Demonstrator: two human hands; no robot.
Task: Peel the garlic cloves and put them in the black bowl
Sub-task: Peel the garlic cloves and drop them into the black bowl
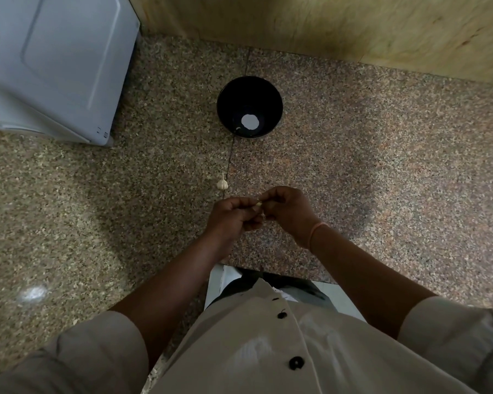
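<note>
A: Where is the garlic clove [259,204]?
B: Over the tabletop [382,172], short of the black bowl [249,89]; left hand [234,216] and right hand [286,210] both pinch it, each grip closed on it
A: How will it handle?
B: Likely light, firm, papery skin; best pinched at its ends

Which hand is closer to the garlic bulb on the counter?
Left. The left hand is close by the garlic bulb, on its near side; the right hand is farther right.

A white appliance [49,66] sits on the speckled granite counter [382,166], a wooden panel [325,21] behind
</note>
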